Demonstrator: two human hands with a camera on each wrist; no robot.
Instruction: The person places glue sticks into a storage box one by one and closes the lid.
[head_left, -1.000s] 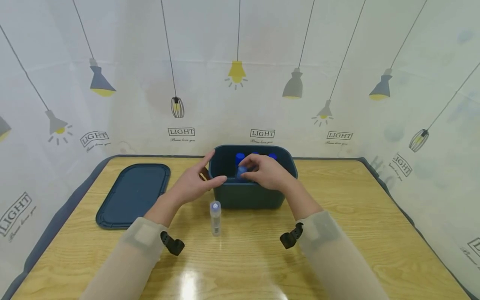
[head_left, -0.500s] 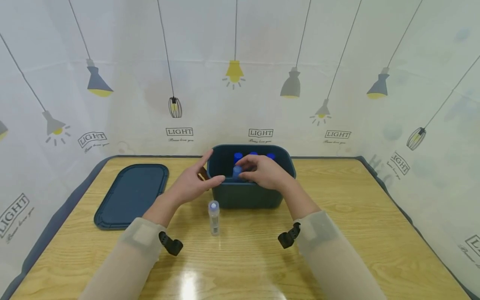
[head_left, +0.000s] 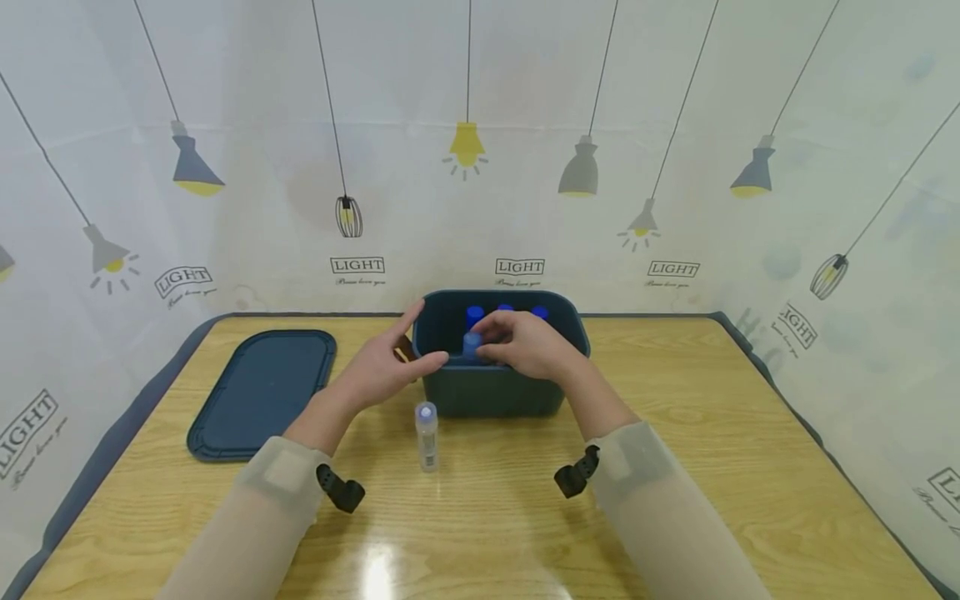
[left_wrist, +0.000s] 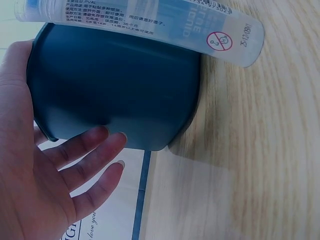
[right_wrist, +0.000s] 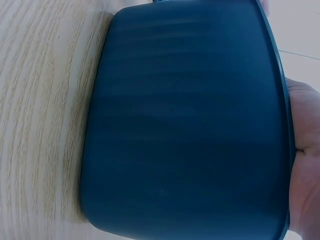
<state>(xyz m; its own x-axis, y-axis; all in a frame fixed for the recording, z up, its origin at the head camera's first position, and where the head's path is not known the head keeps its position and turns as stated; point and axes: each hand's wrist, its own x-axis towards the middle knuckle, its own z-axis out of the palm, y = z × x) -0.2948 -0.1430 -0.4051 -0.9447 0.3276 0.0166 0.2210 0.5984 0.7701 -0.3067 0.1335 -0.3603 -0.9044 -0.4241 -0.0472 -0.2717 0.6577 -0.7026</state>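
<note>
A dark blue-green bin (head_left: 493, 393) stands upright on the table. My left hand (head_left: 382, 367) is at its left end, thumb along the front rim and index finger at the back corner. In the left wrist view its other fingers (left_wrist: 95, 155) lie loosely extended by the bin's wall. My right hand (head_left: 528, 343) reaches over the front rim and pinches a blue-capped bottle (head_left: 471, 343) inside; the bottle's lower part is hidden. Behind it several blue caps (head_left: 475, 314) show. In front of the bin stands a clear liquid glue bottle (head_left: 427, 437) with printed text (left_wrist: 150, 25).
A flat dark blue lid (head_left: 262, 396) lies on the wooden table (head_left: 675, 433), left of the bin. A white curtain (head_left: 420, 108) printed with lamps surrounds the table at the back and sides.
The blue-capped bottle and my right fingertips have shifted slightly left inside the bin, and more of its cap shows. My left hand stays put. The head view has shifted slightly.
</note>
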